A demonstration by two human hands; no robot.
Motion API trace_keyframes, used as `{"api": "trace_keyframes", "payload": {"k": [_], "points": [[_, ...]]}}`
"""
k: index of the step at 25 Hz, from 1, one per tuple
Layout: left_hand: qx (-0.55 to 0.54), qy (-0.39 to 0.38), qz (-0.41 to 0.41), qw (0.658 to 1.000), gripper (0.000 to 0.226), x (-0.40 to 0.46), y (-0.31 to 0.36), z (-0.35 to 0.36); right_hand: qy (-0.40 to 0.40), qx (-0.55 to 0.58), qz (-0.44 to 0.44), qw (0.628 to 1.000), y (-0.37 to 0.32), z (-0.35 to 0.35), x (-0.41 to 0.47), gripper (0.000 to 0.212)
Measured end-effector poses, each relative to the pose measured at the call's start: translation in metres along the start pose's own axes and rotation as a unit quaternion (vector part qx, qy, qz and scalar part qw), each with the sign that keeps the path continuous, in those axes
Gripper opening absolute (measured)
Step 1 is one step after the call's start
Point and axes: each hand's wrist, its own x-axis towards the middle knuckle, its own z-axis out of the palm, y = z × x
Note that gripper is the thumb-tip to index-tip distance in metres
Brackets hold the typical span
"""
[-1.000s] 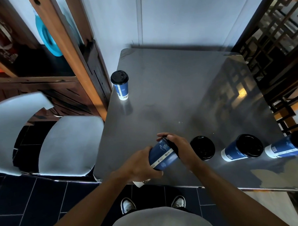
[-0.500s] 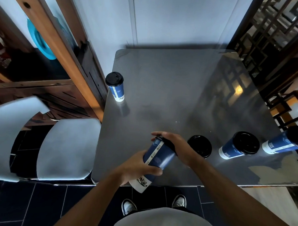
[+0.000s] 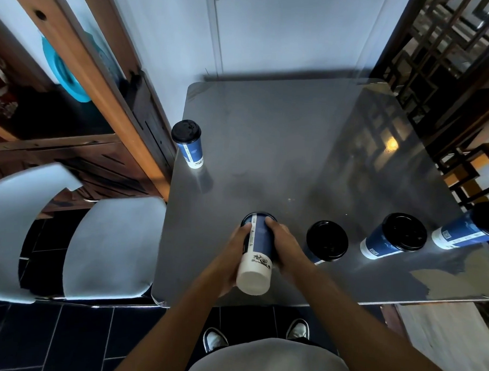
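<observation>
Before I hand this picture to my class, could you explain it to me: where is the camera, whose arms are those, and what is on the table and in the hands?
There is no machine here. A person wears one wide-angle camera on the head, so you look forward and down along their own arms. The left hand and the right hand together hold a blue paper cup. It is tipped so that its white base faces the camera and its top end points away, towards the dark table. Four more blue cups with black lids stand on that table: a lone cup near its left edge, and a row of three cups to the right of the hands. A pale chair stands left of the table, and the person's shoes show below its near edge.
</observation>
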Motion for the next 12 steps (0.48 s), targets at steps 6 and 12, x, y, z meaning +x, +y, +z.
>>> {"api": "trace_keyframes", "payload": {"k": [6,12], "points": [[-0.016,0.047,-0.037,0.998,0.069,0.004,-0.009,-0.005,-0.056,0.096,0.086,0.99,0.008,0.007,-0.011,0.059],[-0.032,0.059,-0.039,0.997,0.063,0.0,-0.011,-0.002,-0.093,0.128,0.099,0.982,0.009,0.009,-0.021,0.057]]}}
